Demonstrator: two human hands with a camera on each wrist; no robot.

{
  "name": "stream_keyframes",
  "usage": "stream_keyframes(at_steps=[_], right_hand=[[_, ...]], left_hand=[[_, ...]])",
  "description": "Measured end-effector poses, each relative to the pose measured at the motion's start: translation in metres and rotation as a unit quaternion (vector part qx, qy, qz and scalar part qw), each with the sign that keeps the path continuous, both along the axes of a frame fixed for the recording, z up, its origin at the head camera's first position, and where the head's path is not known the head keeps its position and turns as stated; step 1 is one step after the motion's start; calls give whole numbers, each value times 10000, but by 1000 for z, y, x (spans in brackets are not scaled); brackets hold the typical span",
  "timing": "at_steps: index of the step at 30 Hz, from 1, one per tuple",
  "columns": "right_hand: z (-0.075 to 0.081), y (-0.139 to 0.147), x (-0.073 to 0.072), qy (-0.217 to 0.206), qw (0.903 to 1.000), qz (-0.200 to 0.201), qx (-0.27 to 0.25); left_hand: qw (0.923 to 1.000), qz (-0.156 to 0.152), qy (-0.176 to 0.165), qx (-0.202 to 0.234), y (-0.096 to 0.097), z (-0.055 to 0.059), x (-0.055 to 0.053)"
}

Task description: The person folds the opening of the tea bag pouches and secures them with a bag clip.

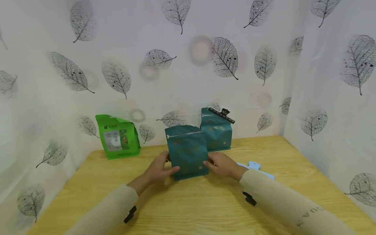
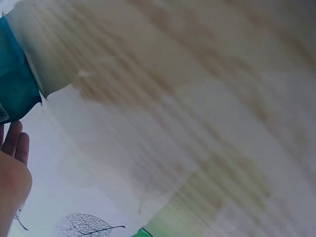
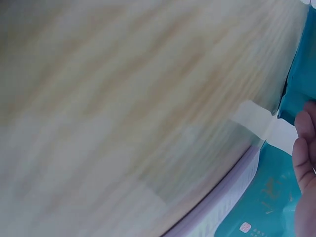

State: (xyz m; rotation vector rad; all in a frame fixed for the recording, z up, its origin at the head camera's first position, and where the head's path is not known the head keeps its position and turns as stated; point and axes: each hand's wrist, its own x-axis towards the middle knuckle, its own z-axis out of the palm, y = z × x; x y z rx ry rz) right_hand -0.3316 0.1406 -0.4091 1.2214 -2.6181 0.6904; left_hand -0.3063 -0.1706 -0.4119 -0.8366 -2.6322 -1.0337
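Observation:
A dark teal stand-up pouch (image 1: 188, 151) with a pale zip line near its top stands at the middle of the table, tilted slightly. My left hand (image 1: 160, 169) holds its left side, thumb across the front and fingers going behind. On the right side my right hand (image 1: 221, 164) grips the lower edge, thumb in front. The left wrist view catches the pouch (image 2: 17, 74) and the left fingers (image 2: 14, 140) at its left border. In the right wrist view, the right fingers (image 3: 305, 131) lie against the pouch (image 3: 303, 74).
Behind to the right stands a second teal pouch (image 1: 218, 133) with a piano-key-patterned clip (image 1: 221, 115) across its top. A bright green pouch (image 1: 118, 138) is at the back left. A light blue clip (image 1: 255, 165) lies partly hidden behind the right forearm. Leaf-printed curtains (image 1: 188, 78) enclose the table.

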Motion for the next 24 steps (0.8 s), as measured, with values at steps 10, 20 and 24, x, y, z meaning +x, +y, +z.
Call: stream_keyframes(at_steps=[10,20,24], right_hand=[[-4,7,8,-275,9985,447,168],[-1,15,18,-175,9954,941,44],[1,17,23,-30,9946,1036,68]], left_hand=[[9967,-401,-703,-61,5,0,7],[9963,-266,-817,-33,14,4,18],[9968,-212,-775,-49,15,5,24]])
